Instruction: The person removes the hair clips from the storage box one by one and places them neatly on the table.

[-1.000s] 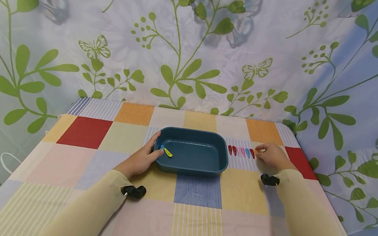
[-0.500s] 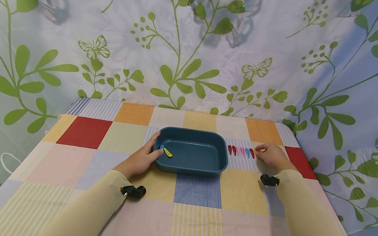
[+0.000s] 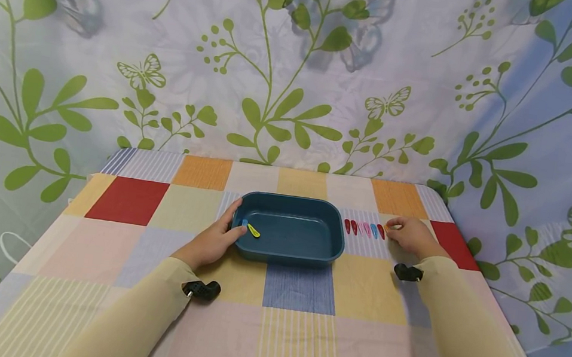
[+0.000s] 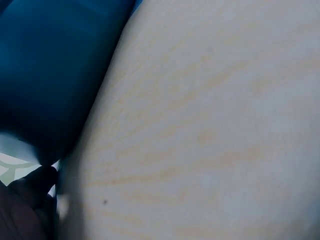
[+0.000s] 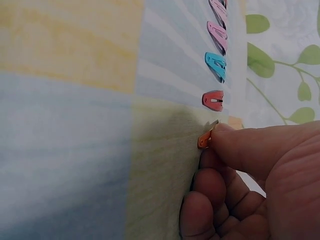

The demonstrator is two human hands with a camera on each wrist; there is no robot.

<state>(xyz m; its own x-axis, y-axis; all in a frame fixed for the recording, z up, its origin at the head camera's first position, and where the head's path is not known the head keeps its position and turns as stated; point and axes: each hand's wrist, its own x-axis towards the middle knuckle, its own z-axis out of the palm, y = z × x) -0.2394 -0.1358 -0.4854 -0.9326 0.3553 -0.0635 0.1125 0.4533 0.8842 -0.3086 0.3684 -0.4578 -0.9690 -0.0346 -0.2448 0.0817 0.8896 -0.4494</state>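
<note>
My right hand pinches an orange snap hair clip between thumb and finger, right at the cloth. It is the last of a row; beside it lie a red clip, a blue clip and pink clips, with dark red clips at the row's left end. At the left, my left hand grips the end wall of a dark blue rectangular tub, thumb over the rim. Inside the tub, near that thumb, are a yellow clip and a small blue clip.
A patchwork tablecloth covers the table. Behind it hangs a leaf-patterned curtain. A white cord loop shows at the table's left edge. Black wrist cameras sit at both cuffs.
</note>
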